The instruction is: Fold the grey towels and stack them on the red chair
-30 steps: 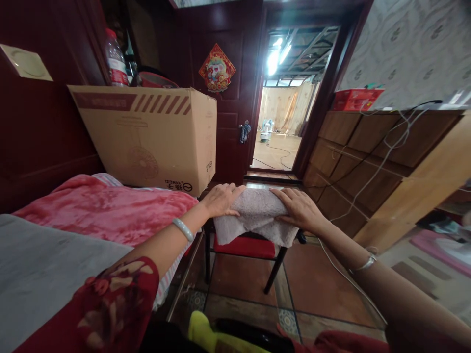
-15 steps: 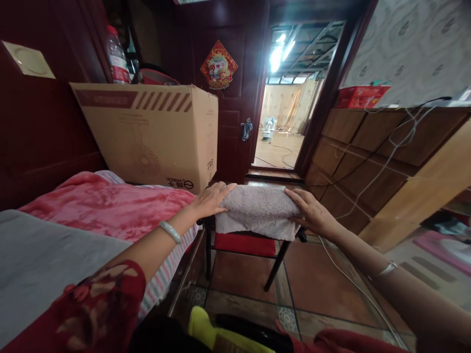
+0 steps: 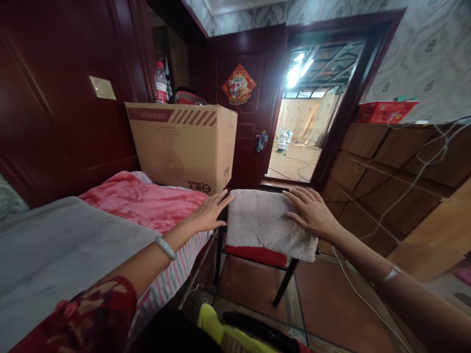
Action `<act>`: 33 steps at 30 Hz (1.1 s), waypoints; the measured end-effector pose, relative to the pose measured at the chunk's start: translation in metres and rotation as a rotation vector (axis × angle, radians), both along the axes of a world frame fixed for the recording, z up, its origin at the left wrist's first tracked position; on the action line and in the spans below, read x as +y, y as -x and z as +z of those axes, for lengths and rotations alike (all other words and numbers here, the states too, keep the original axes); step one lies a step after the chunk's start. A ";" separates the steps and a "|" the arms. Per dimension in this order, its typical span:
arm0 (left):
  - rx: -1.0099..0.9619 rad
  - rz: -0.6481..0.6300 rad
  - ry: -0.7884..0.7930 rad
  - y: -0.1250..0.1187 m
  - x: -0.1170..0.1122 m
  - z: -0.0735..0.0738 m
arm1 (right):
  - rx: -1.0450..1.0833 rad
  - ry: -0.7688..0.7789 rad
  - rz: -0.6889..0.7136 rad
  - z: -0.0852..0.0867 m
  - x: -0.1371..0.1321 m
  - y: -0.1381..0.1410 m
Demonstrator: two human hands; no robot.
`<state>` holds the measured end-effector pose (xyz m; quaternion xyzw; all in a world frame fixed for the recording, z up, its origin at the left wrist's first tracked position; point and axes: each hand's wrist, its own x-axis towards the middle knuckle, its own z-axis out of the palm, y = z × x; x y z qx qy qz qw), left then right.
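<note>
A light grey, fuzzy cloth [image 3: 259, 215] is draped over the back of a dark-framed chair with a red seat [image 3: 255, 255]. Its lower right part looks darker and mottled. My left hand [image 3: 204, 214] is open at the cloth's upper left edge, fingers stretched and thumb apart; whether the fingertips touch it I cannot tell. On the other side, my right hand [image 3: 311, 211] is open, its spread fingers over the cloth's upper right part. Neither hand grips anything.
A bed with a grey blanket [image 3: 66, 245] and a pink blanket [image 3: 147, 201] lies left, a large cardboard box [image 3: 176, 147] behind it. Brown drawers [image 3: 382, 171] line the right wall, with a white cable [image 3: 390, 206] trailing to the floor. An open doorway stands ahead.
The cloth hangs flatter and lower over the chair back. My fingers have spread, and my right hand has loosened from the cloth's side edge. The head view has shifted left and up.
</note>
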<state>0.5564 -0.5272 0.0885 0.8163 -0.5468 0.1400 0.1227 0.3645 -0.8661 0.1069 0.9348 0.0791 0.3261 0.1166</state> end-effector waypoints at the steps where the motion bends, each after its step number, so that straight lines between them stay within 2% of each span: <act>1: 0.012 0.016 0.005 0.006 0.012 -0.004 | -0.011 0.003 0.004 0.006 0.013 -0.007; 4: 0.039 0.047 0.026 0.025 0.056 -0.018 | -0.033 0.009 -0.008 0.015 0.045 -0.031; 7: 0.044 0.116 0.034 0.045 0.112 -0.033 | 0.028 0.036 -0.045 0.009 0.060 -0.048; 12: 0.040 0.345 0.032 0.072 0.215 -0.056 | 0.081 0.052 -0.078 -0.008 0.053 -0.049; 17: 0.024 0.562 0.126 0.091 0.295 -0.079 | 0.080 0.033 -0.062 -0.005 0.039 -0.039; 20: -0.006 0.661 0.198 0.106 0.327 -0.088 | 0.141 -0.014 -0.107 0.001 0.040 -0.041; 23: -0.037 0.691 0.256 0.124 0.349 -0.097 | 0.179 -0.028 -0.158 0.005 0.046 -0.044; 28: -0.088 0.805 0.361 0.160 0.376 -0.113 | 0.092 0.007 -0.106 -0.002 0.051 -0.042; 30: -0.072 0.864 0.337 0.184 0.386 -0.114 | 0.097 -0.032 -0.061 -0.008 0.043 -0.039; 32: -0.022 0.949 0.295 0.212 0.396 -0.108 | 0.116 -0.067 0.018 -0.014 0.030 -0.040; 33: 0.011 1.011 0.291 0.227 0.401 -0.104 | 0.043 -0.105 0.060 -0.017 0.023 -0.044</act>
